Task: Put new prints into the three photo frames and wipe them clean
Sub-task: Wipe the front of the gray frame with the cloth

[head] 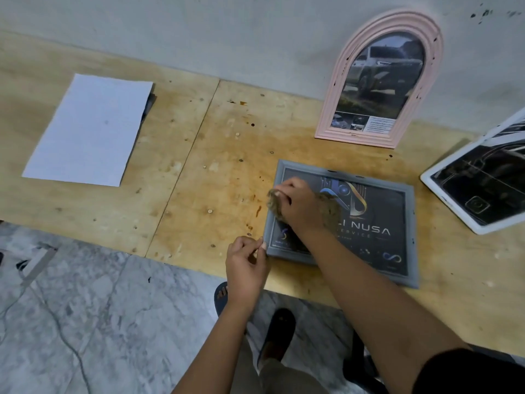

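- Fingers point(279, 194) of the right hand point(298, 206) bunch a soft brown cloth point(274, 204) on the grey frame point(410, 237), which lies flat beneath them.
- Left hand point(245, 264) pinches the frame's near corner; its glass looks fragile, so holding the stiff rim seems safest.

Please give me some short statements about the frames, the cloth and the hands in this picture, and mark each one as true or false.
1. The right hand presses a brown cloth on the grey frame. True.
2. The grey frame stands upright against the wall. False: it lies flat on the table.
3. The pink arched frame leans against the wall. True.
4. The left hand holds the white paper. False: it is at the grey frame's corner; the paper lies apart.
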